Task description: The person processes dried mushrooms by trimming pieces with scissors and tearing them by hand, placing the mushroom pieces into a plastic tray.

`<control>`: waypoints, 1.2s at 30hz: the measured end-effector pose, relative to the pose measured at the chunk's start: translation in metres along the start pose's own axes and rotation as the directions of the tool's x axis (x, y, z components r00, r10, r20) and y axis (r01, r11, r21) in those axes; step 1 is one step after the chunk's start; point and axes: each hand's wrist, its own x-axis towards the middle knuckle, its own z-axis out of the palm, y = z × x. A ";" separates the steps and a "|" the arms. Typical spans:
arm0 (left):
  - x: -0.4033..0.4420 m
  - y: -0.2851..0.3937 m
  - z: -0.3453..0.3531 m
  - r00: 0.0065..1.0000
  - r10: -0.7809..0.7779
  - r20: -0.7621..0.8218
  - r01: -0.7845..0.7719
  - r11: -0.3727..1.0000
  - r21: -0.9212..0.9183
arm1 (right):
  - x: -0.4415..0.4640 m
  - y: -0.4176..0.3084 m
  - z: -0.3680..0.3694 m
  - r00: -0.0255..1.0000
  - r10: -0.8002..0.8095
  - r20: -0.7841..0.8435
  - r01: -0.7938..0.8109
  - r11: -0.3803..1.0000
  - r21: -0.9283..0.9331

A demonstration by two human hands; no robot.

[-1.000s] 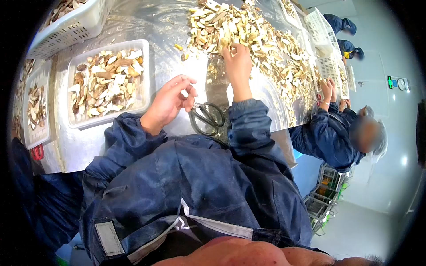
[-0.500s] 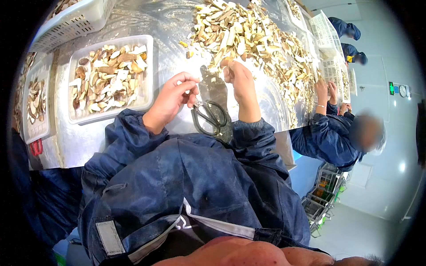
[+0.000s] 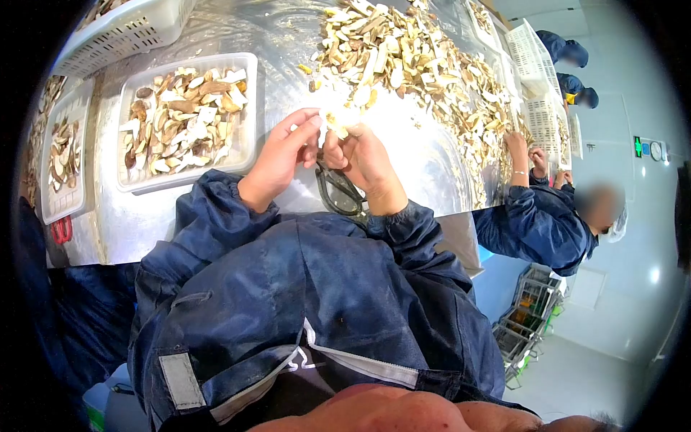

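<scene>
A pale, yellowish mushroom slice point(image 3: 337, 128) is pinched in the fingertips of my right hand point(image 3: 366, 160), its outline washed out by glare. My left hand point(image 3: 282, 160) is closed, thumb and forefinger together right beside that slice; whether they grip its edge or a small scrap is unclear. Below the fingers, black-handled scissors point(image 3: 340, 193) lie on the metal table point(image 3: 288, 79), partly covered by my right hand. A big heap of sliced mushrooms point(image 3: 410, 65) spreads out beyond my hands and to the right.
To my left stands a white tray point(image 3: 252, 108) of mushroom slices, with a smaller tray point(image 3: 80, 201) and a perforated crate point(image 3: 137, 32) farther out. A red-handled tool point(image 3: 62, 230) lies at the edge. On the right a co-worker point(image 3: 551, 223) reaches into the heap near white baskets point(image 3: 536, 61).
My right hand has come left and down from the heap's edge, bringing the mushroom slice to my left hand. It now covers part of the scissors. My left hand has barely moved.
</scene>
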 end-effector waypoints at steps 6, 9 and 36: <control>0.003 -0.005 -0.003 1.000 0.027 -0.002 -0.027 0.997 0.075 | -0.009 -0.003 0.003 0.978 -0.004 -0.211 -0.024 0.991 -0.128; 0.004 -0.008 -0.002 0.999 0.026 0.020 -0.029 0.986 0.166 | -0.024 -0.016 -0.015 0.955 -0.165 -0.245 0.008 0.844 -0.536; 0.006 -0.010 -0.006 1.000 0.004 0.029 -0.009 0.981 0.195 | -0.009 -0.021 -0.043 0.832 -0.299 -0.467 0.062 0.888 -0.457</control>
